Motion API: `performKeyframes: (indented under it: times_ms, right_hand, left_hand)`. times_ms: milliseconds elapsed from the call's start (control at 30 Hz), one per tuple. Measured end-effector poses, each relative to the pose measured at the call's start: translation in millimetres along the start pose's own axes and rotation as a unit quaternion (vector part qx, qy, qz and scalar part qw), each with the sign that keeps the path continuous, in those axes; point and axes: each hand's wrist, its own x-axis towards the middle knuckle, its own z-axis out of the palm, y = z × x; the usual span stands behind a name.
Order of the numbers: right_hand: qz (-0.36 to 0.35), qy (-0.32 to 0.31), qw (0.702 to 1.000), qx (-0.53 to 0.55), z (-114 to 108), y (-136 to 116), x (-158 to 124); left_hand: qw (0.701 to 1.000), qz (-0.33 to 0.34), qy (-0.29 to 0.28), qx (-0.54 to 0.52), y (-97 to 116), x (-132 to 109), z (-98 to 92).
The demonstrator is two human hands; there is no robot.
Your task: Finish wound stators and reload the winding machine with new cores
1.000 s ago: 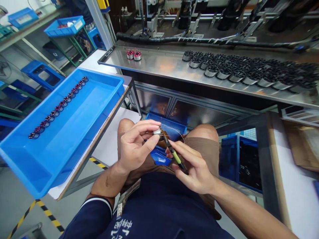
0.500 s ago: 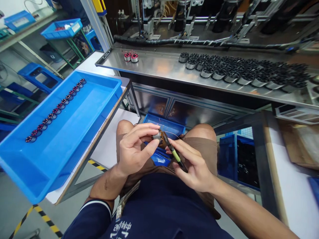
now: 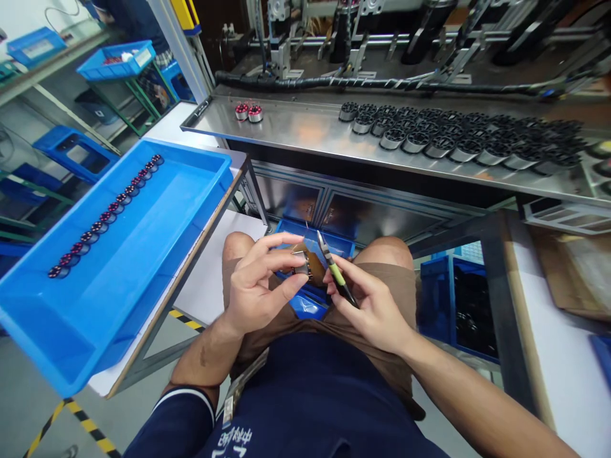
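Between the thumb and fingers of my left hand (image 3: 262,280) is a small round motor stator (image 3: 301,263), its ring silvery with pins along the side facing right. My right hand (image 3: 365,299) grips a pair of cutting pliers (image 3: 337,275) with yellow-green and black handles. The pliers' metal jaws point up and away, just right of the stator and apart from it. Below both hands, between my knees, sits a blue bin (image 3: 341,243), partly hidden by the hands.
A large blue tray (image 3: 191,172) on the left holds a row of small wound parts (image 3: 111,213). Along the metal shelf (image 3: 296,130) ahead stand two red-topped stators (image 3: 249,112) and many black-topped ones (image 3: 439,137). Machinery rises behind. Another blue bin (image 3: 436,299) is under the right-hand table.
The pliers have moved off the stator, up and slightly right, so a gap now shows. The thin wire seen by the jaws is no longer visible there. My left hand still holds the stator.
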Motion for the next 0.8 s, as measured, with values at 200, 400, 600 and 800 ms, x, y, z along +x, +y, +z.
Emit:
performKeyframes:
  times_ms: [200, 400, 600, 800]
  right_hand:
    - [0.044, -0.002, 0.999, 0.030, -10, -4, -3]
    - [0.080, -0.051, 0.992, 0.077, -25, -29, -14]
    - [0.091, -0.135, 0.977, 0.137, -33, -49, -22]
    - [0.088, -0.156, 0.975, 0.131, -31, -52, -19]
  left_hand:
    - [0.995, 0.071, 0.007, 0.075, -10, 2, -5.1]
    - [0.970, 0.156, 0.003, 0.186, -6, 7, -7.5]
    - [0.960, 0.174, -0.012, 0.218, -6, 9, -9.6]
    - [0.969, 0.173, 0.026, 0.174, -13, 1, -7.4]
